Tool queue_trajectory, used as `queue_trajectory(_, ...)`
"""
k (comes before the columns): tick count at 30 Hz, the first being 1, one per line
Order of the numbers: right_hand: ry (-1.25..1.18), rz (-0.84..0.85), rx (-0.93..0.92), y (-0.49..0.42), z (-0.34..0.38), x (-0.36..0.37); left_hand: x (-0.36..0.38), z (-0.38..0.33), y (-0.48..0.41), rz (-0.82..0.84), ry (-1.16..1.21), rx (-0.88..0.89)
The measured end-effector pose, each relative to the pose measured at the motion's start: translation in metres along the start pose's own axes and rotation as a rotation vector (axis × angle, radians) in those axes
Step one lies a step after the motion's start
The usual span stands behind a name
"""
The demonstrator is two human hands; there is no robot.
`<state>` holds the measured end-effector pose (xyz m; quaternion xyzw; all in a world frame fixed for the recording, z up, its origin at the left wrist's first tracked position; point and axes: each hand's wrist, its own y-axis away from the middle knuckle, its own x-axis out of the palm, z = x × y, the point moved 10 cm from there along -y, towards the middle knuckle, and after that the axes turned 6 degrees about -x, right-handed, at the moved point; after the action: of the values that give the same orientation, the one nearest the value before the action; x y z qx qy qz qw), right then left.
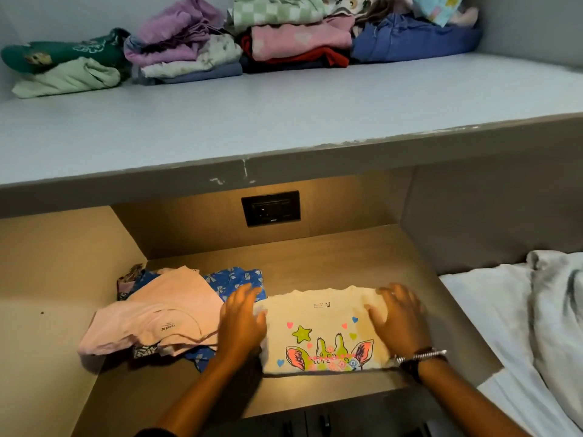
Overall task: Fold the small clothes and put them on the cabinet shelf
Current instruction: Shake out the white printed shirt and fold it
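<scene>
A small cream shirt [321, 329] with a star and animal print lies flat on the lower wooden surface [331, 257]. My left hand [243, 320] rests flat on its left edge, fingers spread. My right hand [397, 316] presses flat on its right side, a bracelet at the wrist. Left of the shirt, a pink garment [151, 320] lies loose over a blue flowered one [233, 279]. On the grey cabinet shelf [252, 121] above, several piles of folded clothes [252, 36] line the back.
A black wall socket [270, 209] sits on the back panel under the shelf. White bedding [536, 326] lies at the right. Wooden side walls close in the lower niche on the left and right. The front half of the shelf is bare.
</scene>
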<state>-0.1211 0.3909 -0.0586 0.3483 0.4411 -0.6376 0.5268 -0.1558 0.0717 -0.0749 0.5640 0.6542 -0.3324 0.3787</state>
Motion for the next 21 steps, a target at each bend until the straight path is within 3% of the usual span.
queue_trajectory(2,0.012,0.241,-0.041,0.035,0.033,0.034,0.035,-0.030,0.021,0.258,-0.233,0.321)
queue_trajectory(5,0.037,0.496,-0.036,0.061,0.051,0.077,0.069,-0.029,0.047,0.571,-0.429,0.436)
queue_trajectory(10,0.057,0.520,-0.010,0.012,0.005,0.082,0.064,-0.059,0.084,0.581,-0.380,0.480)
queue_trajectory(13,0.199,0.603,-0.131,-0.020,-0.012,0.082,0.073,-0.092,0.126,0.670,-0.262,0.541)
queue_trajectory(15,0.252,0.646,-0.171,-0.025,-0.019,0.084,0.079,-0.106,0.135,0.660,-0.093,0.491)
queue_trajectory(18,0.206,0.464,-0.131,-0.023,-0.023,0.067,0.076,-0.104,0.115,0.515,0.235,0.202)
queue_trajectory(21,0.084,0.130,0.156,0.000,-0.045,0.028,0.066,-0.090,0.076,0.244,0.298,0.028)
